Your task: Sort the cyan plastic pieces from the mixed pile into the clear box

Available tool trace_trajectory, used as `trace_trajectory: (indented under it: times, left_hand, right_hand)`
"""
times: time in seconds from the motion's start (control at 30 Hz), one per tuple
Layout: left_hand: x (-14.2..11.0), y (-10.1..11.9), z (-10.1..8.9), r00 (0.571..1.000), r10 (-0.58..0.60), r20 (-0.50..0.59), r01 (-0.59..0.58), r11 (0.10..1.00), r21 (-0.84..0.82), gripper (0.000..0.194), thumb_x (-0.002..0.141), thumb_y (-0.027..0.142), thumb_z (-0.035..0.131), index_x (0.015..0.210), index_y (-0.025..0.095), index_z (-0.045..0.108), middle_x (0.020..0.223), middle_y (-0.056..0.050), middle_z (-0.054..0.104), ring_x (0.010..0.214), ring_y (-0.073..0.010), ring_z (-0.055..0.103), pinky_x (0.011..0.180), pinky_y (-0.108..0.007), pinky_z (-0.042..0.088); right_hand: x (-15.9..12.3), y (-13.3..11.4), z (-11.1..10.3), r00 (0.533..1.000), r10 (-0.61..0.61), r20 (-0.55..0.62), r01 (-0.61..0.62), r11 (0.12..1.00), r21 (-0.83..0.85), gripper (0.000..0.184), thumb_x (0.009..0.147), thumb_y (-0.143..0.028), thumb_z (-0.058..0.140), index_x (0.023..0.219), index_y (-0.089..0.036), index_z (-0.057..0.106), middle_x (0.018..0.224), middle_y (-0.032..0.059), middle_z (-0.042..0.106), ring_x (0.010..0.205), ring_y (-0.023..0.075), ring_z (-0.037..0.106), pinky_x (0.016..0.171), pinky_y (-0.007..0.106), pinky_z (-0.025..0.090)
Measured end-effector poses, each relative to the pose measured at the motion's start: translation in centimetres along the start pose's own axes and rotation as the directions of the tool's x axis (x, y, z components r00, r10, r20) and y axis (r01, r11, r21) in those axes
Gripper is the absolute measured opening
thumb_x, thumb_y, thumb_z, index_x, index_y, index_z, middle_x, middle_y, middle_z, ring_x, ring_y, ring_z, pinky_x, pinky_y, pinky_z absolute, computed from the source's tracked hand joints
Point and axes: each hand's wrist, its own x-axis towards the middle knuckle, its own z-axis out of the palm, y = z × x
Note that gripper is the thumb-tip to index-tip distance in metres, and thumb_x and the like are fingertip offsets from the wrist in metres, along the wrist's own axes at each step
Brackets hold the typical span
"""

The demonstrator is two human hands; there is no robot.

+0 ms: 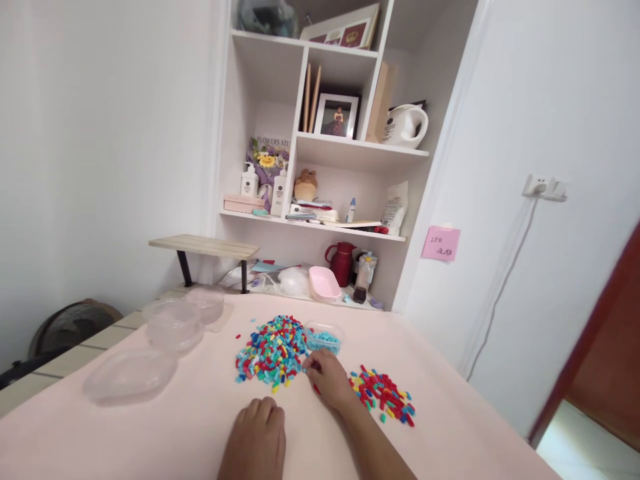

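Note:
My right hand reaches to the right edge of a large heap of small mixed-colour plastic bricks. Its thumb and forefinger are pinched at a small blue brick, which the fingers largely hide. Just beyond that hand stands a clear plastic container with light-blue bricks inside. A smaller, mostly red group of bricks lies to the right of my right wrist. My left hand rests on the pink tabletop in front of the heap, knuckles up and fingers curled together; nothing shows in it.
Several clear plastic containers stand at the left of the table. Behind it, a pink tray, a red jug and a bottle sit below white shelves. A small wooden stand is at the back left.

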Motion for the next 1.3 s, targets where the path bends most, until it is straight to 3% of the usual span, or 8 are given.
trace_trajectory:
  times: [0.4, 0.6, 1.13, 1.3]
  left_hand:
    - [0.0, 0.6, -0.7, 1.0, -0.026, 0.011, 0.026, 1.0, 0.004, 0.035, 0.094, 0.013, 0.033, 0.098, 0.024, 0.066, 0.104, -0.004, 0.064, 0.096, -0.0188, 0.055, 0.083, -0.035, 0.036]
    - [0.1, 0.9, -1.0, 0.999, -0.046, 0.016, 0.046, 0.999, 0.015, 0.032, 0.094, 0.016, 0.033, 0.098, 0.025, 0.064, 0.107, -0.004, 0.063, 0.097, -0.0201, 0.054, 0.083, -0.036, 0.036]
    - [0.0, 0.7, -0.5, 0.998, -0.056, 0.025, 0.055, 0.997, 0.05, 0.029, 0.094, 0.019, 0.036, 0.107, 0.025, 0.062, 0.122, -0.007, 0.063, 0.113, -0.0221, 0.053, 0.096, -0.042, 0.036]
    - [0.1, 0.7, -0.5, 0.999, -0.05, 0.01, 0.049, 0.997, 0.054, 0.028, 0.093, 0.019, 0.038, 0.105, 0.025, 0.063, 0.119, -0.006, 0.063, 0.112, -0.022, 0.055, 0.096, -0.041, 0.037]
  right_hand:
    - [0.1, 0.5, -0.4, 0.998, -0.049, 0.047, 0.048, 0.999, 0.025, 0.021, 0.079, -0.013, 0.059, 0.089, -0.022, 0.074, 0.091, 0.0053, 0.068, 0.094, 0.0219, 0.06, 0.085, 0.031, 0.045]
    - [0.1, 0.0, -0.8, 0.997, -0.036, 0.067, 0.037, 0.999, -0.009, 0.019, 0.077, -0.011, 0.06, 0.083, -0.022, 0.075, 0.092, 0.0055, 0.07, 0.094, 0.0217, 0.061, 0.084, 0.03, 0.045]
    - [-0.2, 0.1, -1.2, 0.994, -0.07, 0.089, 0.072, 0.997, -0.015, 0.018, 0.078, -0.013, 0.059, 0.084, -0.022, 0.074, 0.094, 0.0058, 0.071, 0.097, 0.0221, 0.061, 0.085, 0.03, 0.045]
    - [0.0, -0.3, -1.2, 0.995, -0.083, 0.047, 0.081, 0.995, 0.06, 0.019, 0.079, -0.018, 0.057, 0.086, -0.022, 0.074, 0.088, 0.0038, 0.071, 0.083, 0.0195, 0.063, 0.078, 0.029, 0.047]
